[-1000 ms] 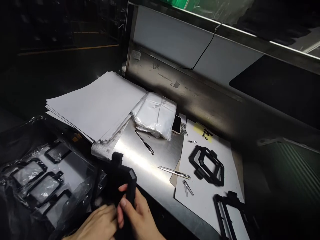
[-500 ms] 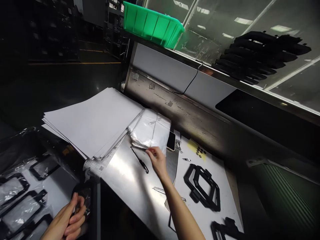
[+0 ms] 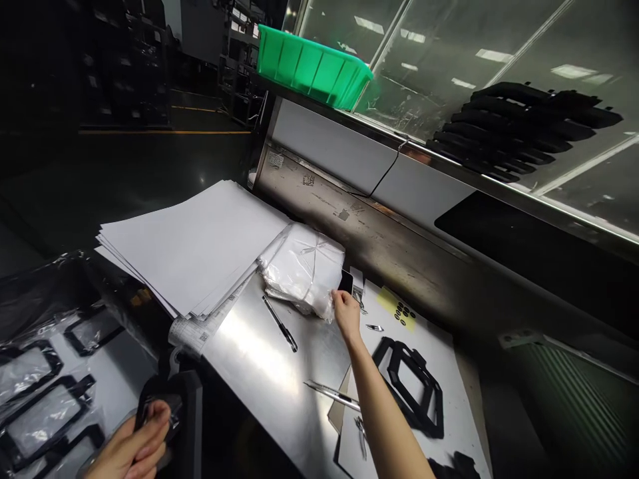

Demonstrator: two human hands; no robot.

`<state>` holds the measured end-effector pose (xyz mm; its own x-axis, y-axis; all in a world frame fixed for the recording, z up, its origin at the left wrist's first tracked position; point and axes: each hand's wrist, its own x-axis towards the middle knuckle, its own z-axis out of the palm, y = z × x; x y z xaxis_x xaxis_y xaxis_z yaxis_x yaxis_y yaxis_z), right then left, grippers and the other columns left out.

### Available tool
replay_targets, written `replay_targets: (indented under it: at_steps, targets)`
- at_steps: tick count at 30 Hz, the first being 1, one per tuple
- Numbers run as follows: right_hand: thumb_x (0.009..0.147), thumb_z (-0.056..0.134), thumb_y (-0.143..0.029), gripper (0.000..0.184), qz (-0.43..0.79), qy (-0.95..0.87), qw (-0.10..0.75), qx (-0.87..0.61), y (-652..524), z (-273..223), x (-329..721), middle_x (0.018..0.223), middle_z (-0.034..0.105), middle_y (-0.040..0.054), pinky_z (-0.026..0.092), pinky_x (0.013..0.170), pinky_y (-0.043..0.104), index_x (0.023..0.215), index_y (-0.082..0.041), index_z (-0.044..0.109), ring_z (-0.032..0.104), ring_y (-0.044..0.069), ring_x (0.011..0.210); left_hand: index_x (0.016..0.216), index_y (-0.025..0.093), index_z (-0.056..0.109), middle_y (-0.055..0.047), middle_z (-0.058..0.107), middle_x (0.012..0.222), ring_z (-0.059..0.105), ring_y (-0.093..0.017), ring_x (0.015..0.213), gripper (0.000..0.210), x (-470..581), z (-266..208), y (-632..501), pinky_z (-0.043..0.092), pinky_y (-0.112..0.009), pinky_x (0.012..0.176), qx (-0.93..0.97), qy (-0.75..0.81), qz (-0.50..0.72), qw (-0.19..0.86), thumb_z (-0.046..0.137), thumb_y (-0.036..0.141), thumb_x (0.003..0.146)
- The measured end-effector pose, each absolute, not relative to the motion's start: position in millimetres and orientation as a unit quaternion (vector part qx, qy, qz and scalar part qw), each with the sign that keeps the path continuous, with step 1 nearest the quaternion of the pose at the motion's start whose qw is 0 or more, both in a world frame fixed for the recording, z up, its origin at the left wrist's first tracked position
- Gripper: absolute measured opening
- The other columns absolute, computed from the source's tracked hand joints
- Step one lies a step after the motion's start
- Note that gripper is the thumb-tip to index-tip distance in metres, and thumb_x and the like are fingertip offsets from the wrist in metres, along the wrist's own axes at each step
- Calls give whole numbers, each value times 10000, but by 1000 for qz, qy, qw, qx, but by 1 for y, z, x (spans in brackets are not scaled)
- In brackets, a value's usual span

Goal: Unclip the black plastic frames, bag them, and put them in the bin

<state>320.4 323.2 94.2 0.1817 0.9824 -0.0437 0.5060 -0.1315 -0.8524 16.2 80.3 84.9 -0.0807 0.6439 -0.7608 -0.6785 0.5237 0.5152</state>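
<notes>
My right hand (image 3: 346,314) is closed in a pinch on the near right corner of a tied stack of clear plastic bags (image 3: 304,263) lying on the metal bench. At the lower left, my left hand (image 3: 137,442) is curled round part of a black plastic frame (image 3: 190,412), with some shiny clear film by the fingers. How the fingers grip it is partly hidden in shadow. A black pen (image 3: 280,324) lies on the bench left of my right forearm. The edge of a dark phone (image 3: 345,281) shows behind the right hand.
White sheets (image 3: 194,246) are piled left of the bags. More bagged black frames (image 3: 42,412) fill the lower left. On white paper at right lie a black frame (image 3: 414,386) and a yellow note (image 3: 392,303). A green basket (image 3: 312,70) stands on the shelf above.
My right hand has moved right along the near edge of the bag stack to its corner, which is now lifted slightly. My left hand has sunk a little. The view has tilted slightly.
</notes>
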Motion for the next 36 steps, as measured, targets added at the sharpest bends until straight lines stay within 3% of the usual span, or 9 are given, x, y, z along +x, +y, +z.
replay_targets:
  at_steps: [4,7,13,18,22,28,31,34,36]
  targets:
    - [764,474,-485,368,463,-496,375,-631,246,100,283,531,471,-40,362,464,224,646,-140,516,430,76,451,782,116,602,31,545,572,235,48,324,420,33,91,87,199,-97,307,8,531,461,711,755,390,503]
    - [633,574,-518,381,566,-467,344,-586,185,103,243,459,423,-44,301,434,221,561,-151,503,369,75,419,801,79,618,-80,626,779,236,59,322,354,52,95,98,184,-107,301,29,484,444,754,680,380,625]
    - [583,660,-327,220,664,-454,259,-535,112,113,204,505,459,-37,293,472,212,549,-153,530,381,85,490,621,118,566,77,433,403,234,17,279,168,59,96,105,167,-120,282,12,434,407,803,717,185,595]
    - [611,626,-272,157,648,-476,277,-526,90,114,193,537,466,-37,322,507,214,556,-166,524,395,91,519,652,143,518,29,563,549,259,35,290,197,43,93,85,168,-97,285,-27,447,376,811,704,194,609]
    - [643,601,-257,147,649,-521,263,-488,77,110,181,546,506,-24,354,529,222,557,-169,522,438,103,531,730,122,560,75,465,432,239,31,285,201,36,90,71,164,-95,289,-39,449,352,820,697,102,586]
    - [548,718,-297,215,621,-524,277,-513,58,87,175,586,531,-24,379,563,241,638,-179,562,471,123,570,670,133,546,61,481,422,251,26,291,200,32,93,63,167,-100,293,-20,455,365,812,703,79,558]
    - [626,663,-336,172,620,-476,319,-536,55,81,173,606,554,-2,376,605,260,609,-180,591,482,138,604,631,136,535,72,464,428,246,28,297,210,29,95,61,175,-102,297,-5,462,376,803,724,105,543]
    - [660,607,-437,284,654,-419,339,-531,54,80,169,557,506,-10,352,529,251,566,-177,539,437,122,540,614,138,541,115,356,386,232,22,301,220,24,95,59,188,-107,302,11,467,392,793,741,120,524]
    - [665,568,-506,338,675,-388,353,-519,54,83,164,551,485,-18,354,515,250,590,-183,504,425,114,519,627,131,552,89,430,442,239,26,310,213,21,93,59,190,-109,303,22,470,396,789,742,148,533]
